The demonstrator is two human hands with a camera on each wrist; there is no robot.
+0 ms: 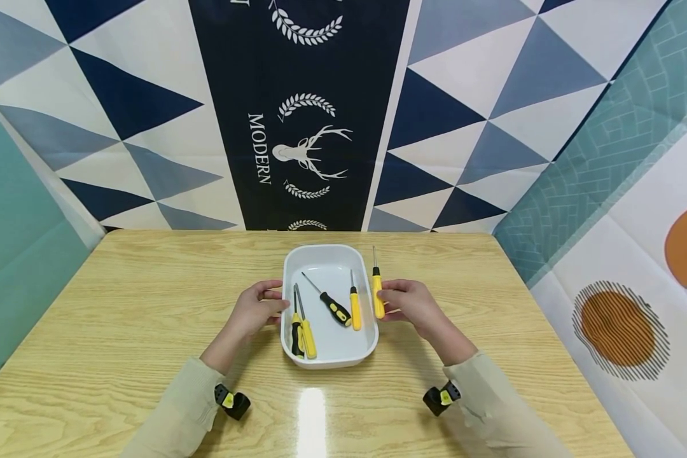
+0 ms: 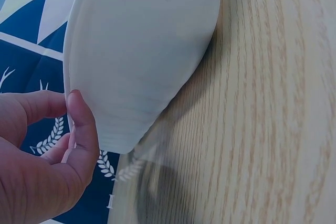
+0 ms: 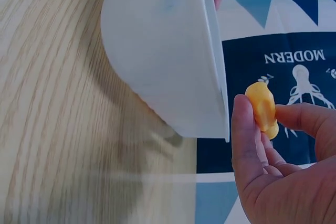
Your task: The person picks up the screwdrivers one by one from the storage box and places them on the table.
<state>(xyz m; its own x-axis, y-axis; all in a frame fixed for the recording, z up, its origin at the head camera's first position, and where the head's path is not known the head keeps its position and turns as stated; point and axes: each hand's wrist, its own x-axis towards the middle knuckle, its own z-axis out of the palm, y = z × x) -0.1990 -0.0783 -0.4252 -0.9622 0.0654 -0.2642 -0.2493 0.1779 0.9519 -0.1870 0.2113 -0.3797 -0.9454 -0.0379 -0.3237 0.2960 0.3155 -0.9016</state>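
A white plastic tray [image 1: 327,264] stands on the wooden table with several screwdrivers in it. My left hand [image 1: 256,308] pinches its left rim between thumb and fingers; the left wrist view shows this hold on the tray wall [image 2: 142,51]. My right hand [image 1: 409,304] holds a yellow screwdriver [image 1: 378,299] by its handle, just off the tray's right rim, shaft pointing to the back. In the right wrist view the handle end [image 3: 261,103] sits between thumb and fingers. Inside lie a black-and-yellow screwdriver [image 1: 335,309], a yellow one [image 1: 355,310] and two at the left.
The wooden table [image 1: 166,305] extends to both sides of the tray. A patterned cloth wall [image 1: 315,152] rises behind the table's back edge. Wrist cameras [image 1: 233,402] are strapped over both sleeves.
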